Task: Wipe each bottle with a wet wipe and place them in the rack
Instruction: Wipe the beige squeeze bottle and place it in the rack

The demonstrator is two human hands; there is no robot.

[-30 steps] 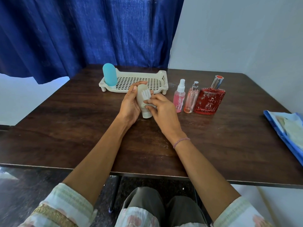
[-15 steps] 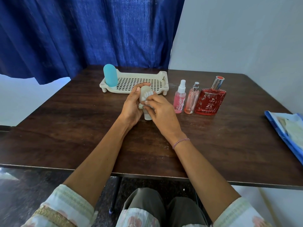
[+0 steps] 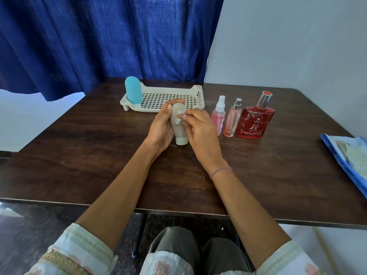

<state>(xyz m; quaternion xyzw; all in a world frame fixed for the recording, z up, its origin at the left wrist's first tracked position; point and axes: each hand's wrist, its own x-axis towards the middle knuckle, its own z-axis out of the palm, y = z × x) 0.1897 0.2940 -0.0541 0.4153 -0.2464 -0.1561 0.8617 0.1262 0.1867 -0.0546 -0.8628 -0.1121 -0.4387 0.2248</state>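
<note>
My left hand [image 3: 160, 129] grasps a beige plastic squeeze bottle [image 3: 179, 133], cap end down over the dark wooden table [image 3: 79, 155], just in front of the cream perforated plastic rack [image 3: 170, 90]. My right hand [image 3: 200, 132] pinches a crumpled white wet wipe [image 3: 179, 117] against it.

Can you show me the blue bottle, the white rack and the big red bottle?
blue bottle [image 3: 133, 90]: head view, middle of its body.
rack [image 3: 170, 90]: head view, on its back wall.
red bottle [image 3: 255, 122]: head view, front face near the label.
</note>
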